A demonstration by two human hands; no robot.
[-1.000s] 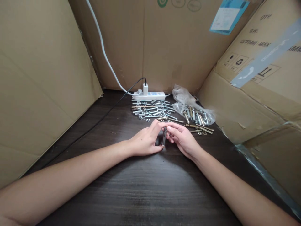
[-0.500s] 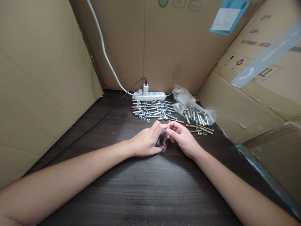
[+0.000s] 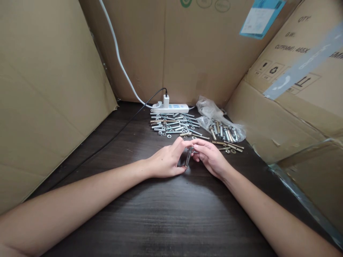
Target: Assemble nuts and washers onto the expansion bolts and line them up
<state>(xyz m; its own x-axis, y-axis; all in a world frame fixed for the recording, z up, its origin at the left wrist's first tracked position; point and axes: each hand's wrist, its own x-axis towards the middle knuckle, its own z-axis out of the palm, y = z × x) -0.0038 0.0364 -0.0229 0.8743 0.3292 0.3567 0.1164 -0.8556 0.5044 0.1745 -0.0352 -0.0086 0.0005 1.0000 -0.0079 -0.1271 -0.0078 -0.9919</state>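
A metal expansion bolt (image 3: pixel 188 157) with a sleeve stands slightly tilted between my hands, just above the dark table. My left hand (image 3: pixel 167 159) pinches it lengthwise, thumb at the lower end and index finger over the top. At the bolt's upper end, the bent fingers and thumb of my right hand (image 3: pixel 209 155) close around the nut area; their exact contact is partly hidden. Beyond my hands lie bolts, sleeves, nuts and washers (image 3: pixel 174 125) in loose rows. Several brass-coloured bolt parts (image 3: pixel 227 146) lie to the right of them.
A clear plastic bag (image 3: pixel 211 110) with assembled expansion bolts (image 3: pixel 223 131) sits at the back right. Behind the parts is a white power strip (image 3: pixel 171 108) with a plugged-in adapter. A black cable (image 3: pixel 115 137) crosses the table's left side. Cardboard walls (image 3: pixel 139 53) enclose the back and sides.
My right thumb and fingers have shifted slightly right, uncovering more of the bolt's upper end. My left hand keeps its pinch in the same place.
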